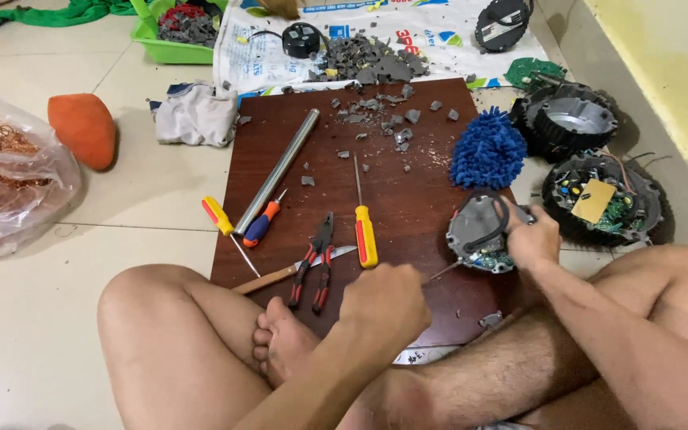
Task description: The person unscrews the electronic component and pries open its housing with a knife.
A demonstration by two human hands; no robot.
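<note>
- Tiled floor point(145, 191) carries our dark wooden board point(408, 199), littered with grey fragments point(384, 107).
- Our left hand point(384, 302) is fisted around a thin metal tool point(445, 270).
- Our right hand point(533, 239) grips the round circuit module point(479, 231) on the board's right edge.

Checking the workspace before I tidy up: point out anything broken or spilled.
Grey broken bits lie heaped on the printed sheet and scattered across the brown board. The round unit in the right hand is open, circuit board exposed.
</note>
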